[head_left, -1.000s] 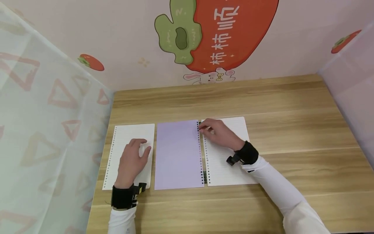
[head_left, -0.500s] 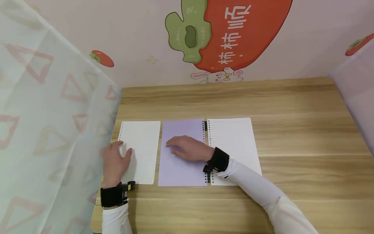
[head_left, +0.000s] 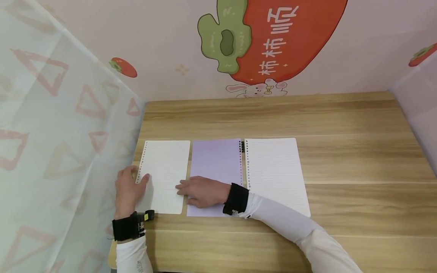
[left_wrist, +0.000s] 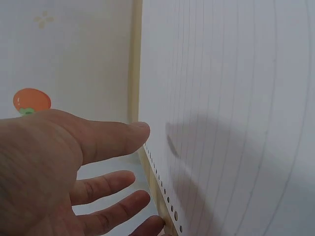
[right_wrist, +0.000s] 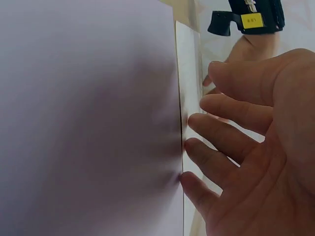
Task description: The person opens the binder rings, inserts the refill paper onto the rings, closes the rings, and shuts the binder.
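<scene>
A white lined sheet (head_left: 165,159) with holes punched down its left side lies at the left of the table. My left hand (head_left: 128,191) is at that holed edge; in the left wrist view its thumb (left_wrist: 115,140) extends toward the sheet, and the fingers spread beyond the edge. Across the purple cover (head_left: 215,155) reaches my right hand (head_left: 206,191), fingertips at the sheet's right edge. Its fingers look loosely extended in the right wrist view, with nothing gripped. Contact with the paper cannot be told for certain.
Right of the purple cover lies a lined white page (head_left: 273,167), also holed, joined to it by a dark ring binding (head_left: 243,146). The wooden table (head_left: 351,151) meets a patterned wall (head_left: 164,49) behind and a hanging sheet (head_left: 78,151) at the left.
My right hand has moved left from the ring binding, over the purple cover, to the white sheet's right edge. My left hand has shifted from over the sheet to its left edge.
</scene>
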